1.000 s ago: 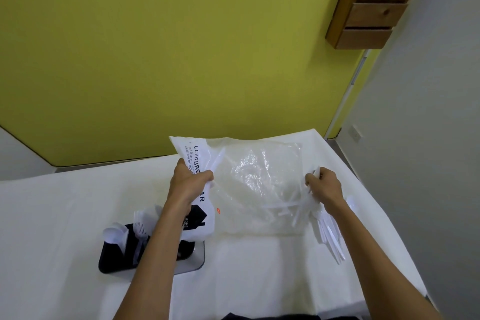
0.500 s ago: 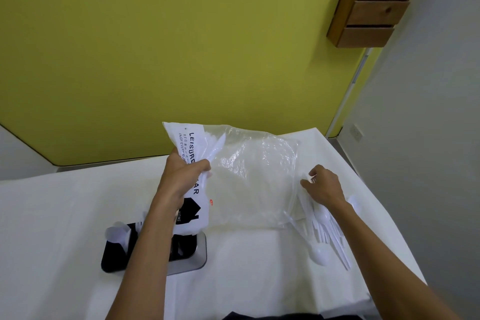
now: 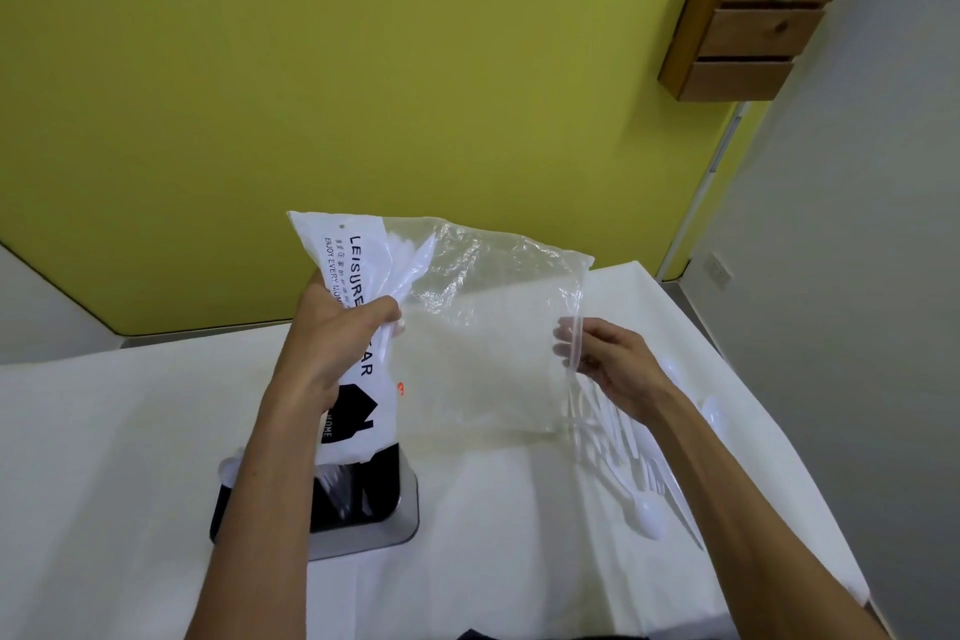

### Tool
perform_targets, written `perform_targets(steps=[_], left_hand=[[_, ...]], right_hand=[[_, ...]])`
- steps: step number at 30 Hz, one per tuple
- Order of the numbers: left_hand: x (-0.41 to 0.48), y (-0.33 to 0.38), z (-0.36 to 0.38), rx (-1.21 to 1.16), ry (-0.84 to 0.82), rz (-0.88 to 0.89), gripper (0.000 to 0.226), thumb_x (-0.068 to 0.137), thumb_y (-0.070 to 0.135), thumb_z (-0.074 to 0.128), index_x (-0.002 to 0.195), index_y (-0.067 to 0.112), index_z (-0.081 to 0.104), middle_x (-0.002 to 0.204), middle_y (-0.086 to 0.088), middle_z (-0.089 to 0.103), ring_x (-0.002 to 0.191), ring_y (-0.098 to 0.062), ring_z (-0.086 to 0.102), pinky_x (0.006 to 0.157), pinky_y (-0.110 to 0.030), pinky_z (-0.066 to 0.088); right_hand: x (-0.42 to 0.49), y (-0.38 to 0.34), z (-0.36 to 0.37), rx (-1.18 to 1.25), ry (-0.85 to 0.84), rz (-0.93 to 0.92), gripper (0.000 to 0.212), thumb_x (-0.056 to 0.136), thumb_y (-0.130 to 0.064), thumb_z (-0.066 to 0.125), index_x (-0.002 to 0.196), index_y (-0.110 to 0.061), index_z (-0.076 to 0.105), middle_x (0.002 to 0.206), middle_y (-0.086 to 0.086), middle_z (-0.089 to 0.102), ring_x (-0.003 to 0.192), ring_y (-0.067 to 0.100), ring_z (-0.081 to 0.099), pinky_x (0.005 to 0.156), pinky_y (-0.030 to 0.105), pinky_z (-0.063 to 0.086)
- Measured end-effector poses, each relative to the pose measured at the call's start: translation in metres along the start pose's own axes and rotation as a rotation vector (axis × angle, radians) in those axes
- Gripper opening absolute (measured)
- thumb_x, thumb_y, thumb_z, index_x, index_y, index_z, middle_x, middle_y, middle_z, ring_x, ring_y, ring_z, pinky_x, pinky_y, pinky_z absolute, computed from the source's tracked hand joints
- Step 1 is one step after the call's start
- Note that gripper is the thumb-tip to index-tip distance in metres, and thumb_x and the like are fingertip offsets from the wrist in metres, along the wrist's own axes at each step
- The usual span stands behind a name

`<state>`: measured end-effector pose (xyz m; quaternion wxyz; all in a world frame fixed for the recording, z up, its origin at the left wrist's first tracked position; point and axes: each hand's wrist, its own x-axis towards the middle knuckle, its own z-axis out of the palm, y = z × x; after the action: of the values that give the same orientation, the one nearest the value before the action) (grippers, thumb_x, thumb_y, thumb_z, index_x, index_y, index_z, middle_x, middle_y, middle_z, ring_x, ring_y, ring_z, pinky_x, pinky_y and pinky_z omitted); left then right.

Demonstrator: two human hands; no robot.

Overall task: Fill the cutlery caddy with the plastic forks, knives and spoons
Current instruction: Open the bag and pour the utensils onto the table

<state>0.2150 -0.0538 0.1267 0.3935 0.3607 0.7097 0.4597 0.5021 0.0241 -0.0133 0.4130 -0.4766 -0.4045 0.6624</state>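
The left hand (image 3: 337, 343) grips the clear bag (image 3: 478, 327) by its printed end, the right hand (image 3: 608, 361) pinches its open edge. Loose white cutlery (image 3: 639, 483) lies on the table (image 3: 104, 457) beside the right forearm; the black caddy (image 3: 358, 499) sits under the bag

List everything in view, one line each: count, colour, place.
plastic bag: one, clear with a white printed header, held up over the table
cutlery in the bag: a few pieces, white, at the header end; exact count unclear
loose cutlery: one pile of spoons, forks and knives, white, on the table right of the bag; exact count unclear
cutlery caddy: one, black on a silver base, on the table under the left forearm, with some white cutlery in it
table: one, white cover
wooden wall drawers: one unit, brown, upper right on the wall
wall socket: one, white, on the grey wall at right
left hand: grips the bag's header
right hand: pinches the bag's right edge
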Motion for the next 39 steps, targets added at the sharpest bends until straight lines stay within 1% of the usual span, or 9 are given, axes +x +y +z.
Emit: perform_targets(steps=[5,10,15,18,21,25,28,35,39], left_hand=[[-0.005,0.017,-0.01,0.038,0.016,0.096,0.032,0.078,0.0,0.07,0.106,0.012,0.063,0.088,-0.008,0.071,0.056,-0.01,0.066,0.047,-0.023,0.05],[-0.006,0.021,-0.01,0.036,-0.013,0.12,0.032,0.077,-0.001,0.071,0.107,0.009,0.064,0.087,-0.007,0.07,0.055,-0.009,0.065,0.045,-0.021,0.049],[0.003,0.003,0.011,-0.137,-0.07,-0.008,0.029,0.08,-0.002,0.073,0.107,0.007,0.069,0.091,-0.012,0.076,0.068,-0.02,0.076,0.049,-0.025,0.054],[0.006,-0.026,0.041,-0.233,-0.186,-0.113,0.027,0.082,0.0,0.075,0.108,0.008,0.071,0.093,-0.012,0.078,0.076,-0.024,0.077,0.065,-0.033,0.059],[0.011,-0.055,0.069,-0.275,-0.279,-0.189,0.034,0.087,0.021,0.077,0.118,0.013,0.068,0.109,-0.012,0.076,0.091,-0.026,0.075,0.081,-0.04,0.06],[0.007,-0.069,0.081,-0.315,-0.382,-0.374,0.055,0.094,0.063,0.051,0.119,0.016,0.067,0.108,-0.008,0.077,0.094,-0.023,0.075,0.071,-0.031,0.058],[0.005,-0.074,0.083,-0.339,-0.357,-0.393,0.058,0.099,0.063,0.039,0.122,0.017,0.067,0.104,-0.004,0.078,0.089,-0.02,0.075,0.074,-0.031,0.057],[0.005,-0.072,0.084,-0.344,-0.36,-0.372,0.047,0.101,0.052,0.047,0.115,0.015,0.071,0.101,-0.007,0.078,0.089,-0.027,0.074,0.08,-0.038,0.056],[0.007,-0.071,0.085,-0.368,-0.395,-0.315,0.028,0.102,0.029,0.057,0.115,0.009,0.071,0.103,-0.016,0.077,0.09,-0.035,0.074,0.078,-0.046,0.06]], right_hand=[[0.001,-0.007,0.011,0.049,-0.251,0.222,0.031,0.104,-0.015,0.044,0.122,0.001,0.063,0.108,0.021,0.071,0.096,0.033,0.07,0.09,0.041,0.058],[0.0,-0.01,0.024,0.092,-0.3,0.28,0.033,0.101,-0.025,0.049,0.122,-0.003,0.064,0.103,0.013,0.072,0.073,0.024,0.07,0.068,0.032,0.058],[0.004,-0.017,0.024,-0.041,-0.365,0.274,0.025,0.099,-0.026,0.052,0.115,-0.016,0.069,0.101,0.01,0.074,0.045,0.012,0.047,0.047,0.024,0.046],[0.007,-0.024,0.021,-0.089,-0.48,0.277,0.025,0.1,-0.017,0.052,0.12,-0.012,0.067,0.107,0.014,0.072,0.063,0.018,0.064,0.059,0.028,0.055],[0.006,-0.024,0.019,-0.117,-0.519,0.308,0.03,0.097,-0.014,0.055,0.124,-0.006,0.063,0.108,0.016,0.07,0.087,0.029,0.072,0.078,0.038,0.059],[0.002,-0.022,0.008,-0.249,-0.5,0.421,0.027,0.1,-0.018,0.052,0.121,-0.007,0.065,0.078,0.01,0.071,0.048,0.013,0.057,0.044,0.02,0.044],[-0.002,-0.017,0.002,-0.129,-0.514,0.605,0.028,0.101,-0.022,0.049,0.107,-0.007,0.072,0.062,0.0,0.065,0.041,0.009,0.054,0.037,0.017,0.034],[-0.019,-0.01,0.026,-0.439,-0.406,0.347,0.029,0.097,-0.036,0.06,0.09,-0.009,0.069,0.07,-0.003,0.066,0.058,0.009,0.06,0.053,0.02,0.045],[-0.019,0.007,0.036,-0.305,-0.342,0.247,0.059,0.073,-0.044,0.084,0.102,0.004,0.066,0.094,0.019,0.073,0.085,0.032,0.072,0.081,0.043,0.059]])
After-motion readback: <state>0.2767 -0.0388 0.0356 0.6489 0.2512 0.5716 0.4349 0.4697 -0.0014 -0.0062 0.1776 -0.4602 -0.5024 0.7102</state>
